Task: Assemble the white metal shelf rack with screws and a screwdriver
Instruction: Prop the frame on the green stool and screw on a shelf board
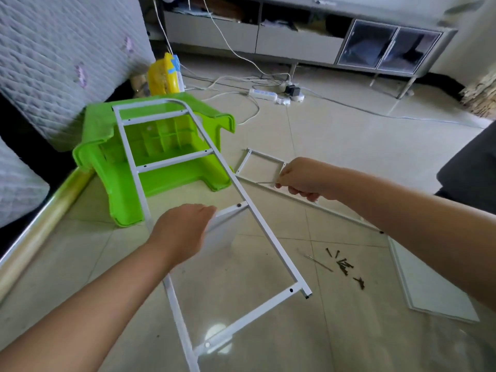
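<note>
A white ladder-like side frame [243, 189] leans tilted, its top on an overturned green plastic stool [171, 173] and its foot on the tile floor. My left hand [185, 229] holds the top edge of a white shelf panel [225, 232], which stands under the frame's third crossbar. My right hand [303, 178] grips a thin metal tool [264, 184] just right of the frame's right rail. A second white frame [256, 153] lies flat on the floor behind that hand. Several dark screws [343, 265] lie scattered on the tiles at the right.
Another white panel [432, 288] lies on the floor at the right, and a thin metal rod [319, 263] sits beside the screws. A mattress [53, 63] and a shiny tube [40, 226] border the left. A power strip [264, 93] with cables lies ahead, before a low cabinet [295, 41].
</note>
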### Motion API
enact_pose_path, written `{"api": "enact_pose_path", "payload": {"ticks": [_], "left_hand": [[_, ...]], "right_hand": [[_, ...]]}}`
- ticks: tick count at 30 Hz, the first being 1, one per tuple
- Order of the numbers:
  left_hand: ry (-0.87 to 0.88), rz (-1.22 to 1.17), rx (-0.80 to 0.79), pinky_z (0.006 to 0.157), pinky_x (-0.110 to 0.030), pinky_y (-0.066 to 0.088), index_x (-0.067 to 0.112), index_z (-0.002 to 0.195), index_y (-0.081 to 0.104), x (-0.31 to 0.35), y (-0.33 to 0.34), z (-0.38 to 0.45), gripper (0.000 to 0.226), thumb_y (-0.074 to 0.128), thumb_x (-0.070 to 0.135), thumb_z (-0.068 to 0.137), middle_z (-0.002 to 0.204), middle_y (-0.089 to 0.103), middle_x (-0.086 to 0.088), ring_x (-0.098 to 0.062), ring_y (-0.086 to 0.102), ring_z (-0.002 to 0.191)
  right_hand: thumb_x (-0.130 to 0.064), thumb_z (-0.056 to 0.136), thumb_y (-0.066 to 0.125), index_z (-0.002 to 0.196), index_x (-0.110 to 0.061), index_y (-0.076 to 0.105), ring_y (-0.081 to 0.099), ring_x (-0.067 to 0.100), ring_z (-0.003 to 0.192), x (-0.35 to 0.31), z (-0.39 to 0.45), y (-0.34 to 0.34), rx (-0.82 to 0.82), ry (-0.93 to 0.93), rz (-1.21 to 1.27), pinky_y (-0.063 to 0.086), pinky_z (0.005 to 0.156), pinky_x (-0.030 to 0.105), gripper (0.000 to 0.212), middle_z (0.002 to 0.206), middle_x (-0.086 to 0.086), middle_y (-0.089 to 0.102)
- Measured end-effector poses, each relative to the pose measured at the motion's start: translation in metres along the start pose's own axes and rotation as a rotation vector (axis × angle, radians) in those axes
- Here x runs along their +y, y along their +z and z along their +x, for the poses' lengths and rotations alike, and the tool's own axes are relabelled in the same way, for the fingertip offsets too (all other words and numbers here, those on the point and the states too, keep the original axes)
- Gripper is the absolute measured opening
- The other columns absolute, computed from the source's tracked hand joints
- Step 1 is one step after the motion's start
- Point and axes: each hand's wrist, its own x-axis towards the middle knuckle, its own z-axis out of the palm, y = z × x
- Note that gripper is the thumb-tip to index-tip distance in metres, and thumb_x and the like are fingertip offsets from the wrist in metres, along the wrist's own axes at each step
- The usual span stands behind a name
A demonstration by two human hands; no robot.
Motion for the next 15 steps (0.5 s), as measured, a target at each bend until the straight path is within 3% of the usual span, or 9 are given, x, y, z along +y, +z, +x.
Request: {"api": "enact_pose_path", "payload": {"ticks": [2, 5, 7, 9, 11, 13, 15], "left_hand": [[-0.095, -0.021, -0.033, 0.09, -0.032, 0.041, 0.016, 0.137, 0.037, 0.014, 0.003, 0.011, 0.041, 0.038, 0.02, 0.096, 0.133, 0.05, -0.004, -0.025, 0.046, 0.122], [-0.108, 0.02, -0.02, 0.095, -0.033, 0.035, 0.01, 0.138, 0.032, 0.042, 0.021, 0.036, 0.042, 0.034, 0.022, 0.098, 0.137, 0.043, -0.007, -0.024, 0.04, 0.125], [-0.126, 0.038, -0.042, 0.083, -0.035, 0.036, 0.009, 0.14, 0.029, 0.052, 0.031, 0.046, 0.042, 0.031, 0.019, 0.099, 0.133, 0.046, -0.009, -0.027, 0.044, 0.12], [-0.18, 0.044, -0.033, 0.069, -0.033, 0.032, 0.01, 0.141, 0.029, 0.052, 0.039, 0.05, 0.042, 0.03, 0.015, 0.099, 0.123, 0.053, -0.012, -0.032, 0.051, 0.108], [-0.159, 0.03, 0.057, 0.062, -0.035, 0.034, 0.009, 0.133, 0.045, 0.051, 0.039, 0.048, 0.037, 0.035, 0.014, 0.098, 0.107, 0.061, -0.017, -0.037, 0.058, 0.093], [-0.07, -0.044, 0.154, 0.048, -0.035, 0.041, 0.003, 0.104, 0.065, 0.047, 0.038, 0.046, 0.032, 0.04, 0.016, 0.092, 0.079, 0.065, -0.019, -0.038, 0.061, 0.065], [-0.001, -0.011, 0.207, 0.036, -0.03, 0.041, 0.0, 0.084, 0.068, 0.042, 0.04, 0.047, 0.035, 0.039, 0.019, 0.084, 0.061, 0.063, -0.016, -0.033, 0.057, 0.045]], "right_hand": [[-0.008, 0.093, 0.037, 0.102, -0.001, 0.058, 0.036, 0.016, 0.049, 0.024, 0.005, 0.004, 0.091, -0.038, -0.043, 0.031, 0.046, 0.021, 0.024, 0.072, 0.006, 0.045], [-0.012, 0.094, 0.033, 0.109, -0.002, 0.057, 0.038, 0.015, 0.055, 0.067, 0.021, 0.022, 0.167, -0.048, 0.009, 0.033, 0.047, 0.022, 0.03, 0.078, 0.005, 0.047], [-0.013, 0.095, 0.032, 0.112, -0.001, 0.055, 0.037, 0.013, 0.056, 0.089, 0.03, 0.039, 0.142, -0.054, 0.035, 0.031, 0.047, 0.022, 0.031, 0.084, 0.007, 0.049], [-0.014, 0.095, 0.033, 0.113, -0.002, 0.055, 0.036, 0.01, 0.055, 0.106, 0.038, 0.052, 0.119, -0.067, 0.066, 0.029, 0.047, 0.019, 0.031, 0.084, 0.005, 0.049], [-0.014, 0.095, 0.034, 0.114, -0.006, 0.056, 0.036, 0.009, 0.055, 0.12, 0.045, 0.059, 0.108, -0.074, 0.116, 0.03, 0.047, 0.019, 0.03, 0.091, 0.005, 0.049], [-0.013, 0.095, 0.035, 0.114, -0.007, 0.057, 0.037, 0.009, 0.055, 0.128, 0.051, 0.064, 0.103, -0.095, 0.15, 0.031, 0.047, 0.019, 0.029, 0.092, 0.005, 0.05], [-0.013, 0.095, 0.037, 0.112, -0.006, 0.057, 0.037, 0.009, 0.054, 0.129, 0.057, 0.067, 0.102, -0.12, 0.171, 0.031, 0.048, 0.019, 0.028, 0.085, 0.005, 0.05]]}}
